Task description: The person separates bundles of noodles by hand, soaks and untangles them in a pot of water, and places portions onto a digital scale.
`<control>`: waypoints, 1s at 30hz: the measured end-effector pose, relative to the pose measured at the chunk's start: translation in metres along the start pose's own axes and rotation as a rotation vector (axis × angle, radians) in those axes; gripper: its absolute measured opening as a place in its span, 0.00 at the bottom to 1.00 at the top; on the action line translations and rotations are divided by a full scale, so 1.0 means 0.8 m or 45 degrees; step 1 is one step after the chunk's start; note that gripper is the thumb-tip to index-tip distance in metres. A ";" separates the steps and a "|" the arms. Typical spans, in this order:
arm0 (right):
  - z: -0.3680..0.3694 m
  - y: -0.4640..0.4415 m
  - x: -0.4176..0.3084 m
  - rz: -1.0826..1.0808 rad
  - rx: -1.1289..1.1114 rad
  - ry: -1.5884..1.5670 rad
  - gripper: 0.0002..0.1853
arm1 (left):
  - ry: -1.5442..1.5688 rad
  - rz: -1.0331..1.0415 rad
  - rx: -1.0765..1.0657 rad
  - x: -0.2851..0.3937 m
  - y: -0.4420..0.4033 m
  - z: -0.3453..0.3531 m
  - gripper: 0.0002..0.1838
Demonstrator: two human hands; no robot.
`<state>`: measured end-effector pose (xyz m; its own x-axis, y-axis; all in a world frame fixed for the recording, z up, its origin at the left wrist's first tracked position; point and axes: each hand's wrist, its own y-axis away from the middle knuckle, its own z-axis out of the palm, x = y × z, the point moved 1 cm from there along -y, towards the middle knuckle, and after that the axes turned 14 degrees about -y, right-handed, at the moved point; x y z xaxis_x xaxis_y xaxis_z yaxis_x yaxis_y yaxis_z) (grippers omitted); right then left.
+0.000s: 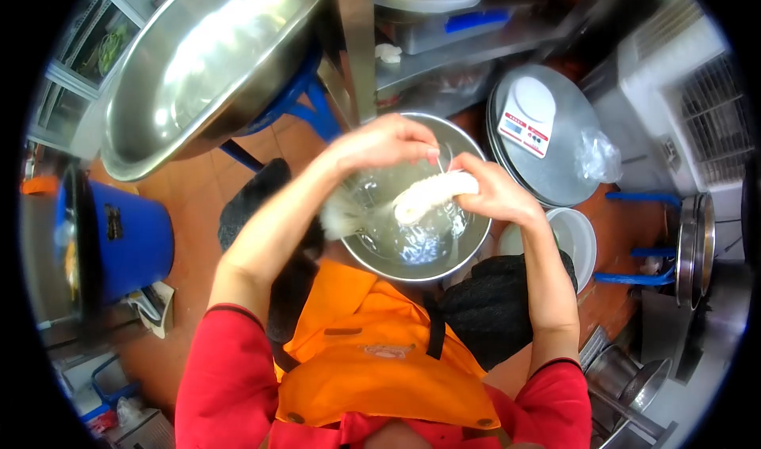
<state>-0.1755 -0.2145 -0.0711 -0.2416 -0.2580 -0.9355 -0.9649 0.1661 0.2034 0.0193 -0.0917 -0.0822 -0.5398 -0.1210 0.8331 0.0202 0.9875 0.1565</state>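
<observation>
My right hand is closed around one end of a white, bumpy, elongated piece, whose kind I cannot make out. The piece is held tilted over a round steel pot of water. Just above it, my left hand has its fingers pinched together at a thin pale strand that leads toward the piece. A whitish, blurred, wispy shape shows at the pot's left side; what it is cannot be told.
A large steel basin stands tilted on a blue stool at upper left. A white kitchen scale and a clear plastic bag rest on a round metal lid at right. A blue bin stands left.
</observation>
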 end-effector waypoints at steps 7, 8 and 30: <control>-0.003 -0.019 0.008 -0.181 0.540 -0.099 0.20 | 1.334 -0.143 0.146 -0.011 -0.011 0.069 0.10; 0.005 -0.022 0.014 -0.245 0.601 -0.008 0.20 | 1.383 -0.174 0.127 -0.024 -0.010 0.075 0.10; 0.027 -0.009 0.014 -0.384 0.235 0.460 0.31 | 1.418 -0.418 0.185 -0.047 -0.009 0.114 0.15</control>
<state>-0.1691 -0.1979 -0.0891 -0.0068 -0.6280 -0.7782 -0.9708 0.1906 -0.1453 -0.0374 -0.0848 -0.1635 0.5360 -0.3233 0.7798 -0.1182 0.8859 0.4486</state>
